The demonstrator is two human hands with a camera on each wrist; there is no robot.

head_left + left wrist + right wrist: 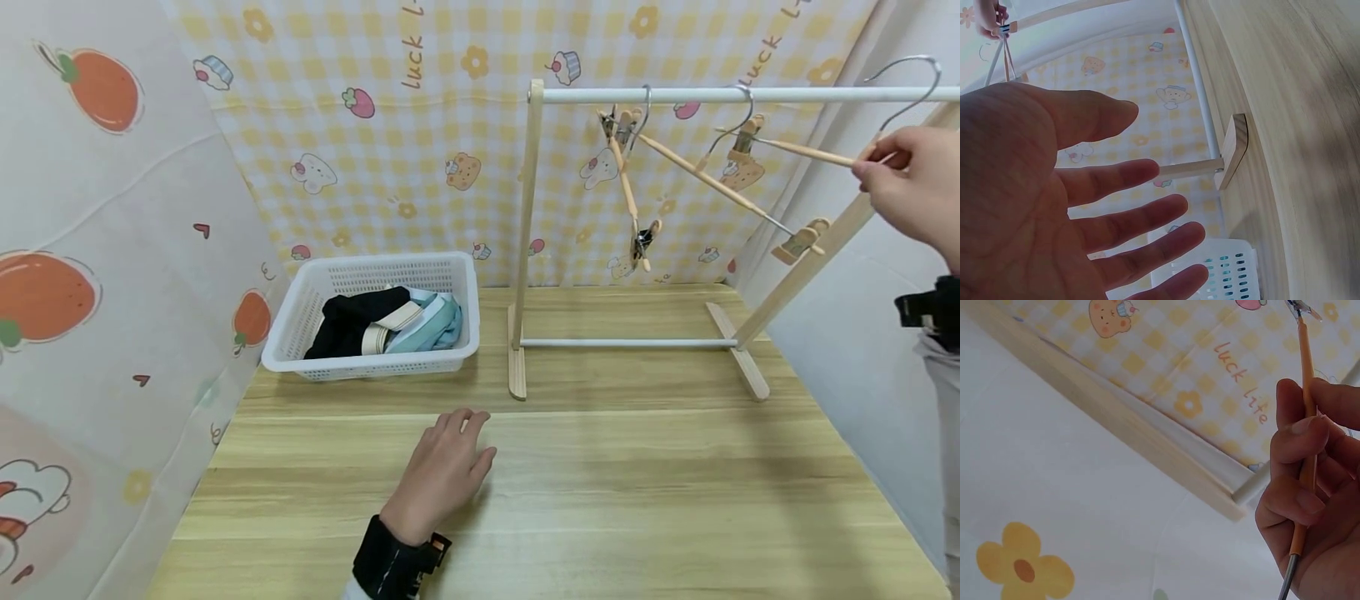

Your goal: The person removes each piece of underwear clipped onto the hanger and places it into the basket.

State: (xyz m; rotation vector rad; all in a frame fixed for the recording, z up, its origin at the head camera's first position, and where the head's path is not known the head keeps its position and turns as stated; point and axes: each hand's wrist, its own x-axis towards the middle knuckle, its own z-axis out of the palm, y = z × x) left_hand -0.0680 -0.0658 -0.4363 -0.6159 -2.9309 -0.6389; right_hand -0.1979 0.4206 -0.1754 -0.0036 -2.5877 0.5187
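In the head view my right hand [911, 187] grips a wooden clip hanger [813, 152] by its bar, at the rack's right end. Its metal hook rises beside the white rail; I cannot tell whether it rests on it. The right wrist view shows my fingers [1300, 503] curled round the bar. Two more clip hangers, one at the left [628, 187] and one in the middle [720, 183], hang from the rail [690, 96] at slants. My left hand [442, 471] is over the table's front half, fingers spread and holding nothing, as the left wrist view also shows.
A white plastic basket [288, 337] stands at the back left, with black cloth [348, 321] and light blue cloth [435, 325] inside. The rack's wooden feet [516, 367] rest on the wood-grain table [637, 500]. Printed curtains [405, 158] hang behind and at the left.
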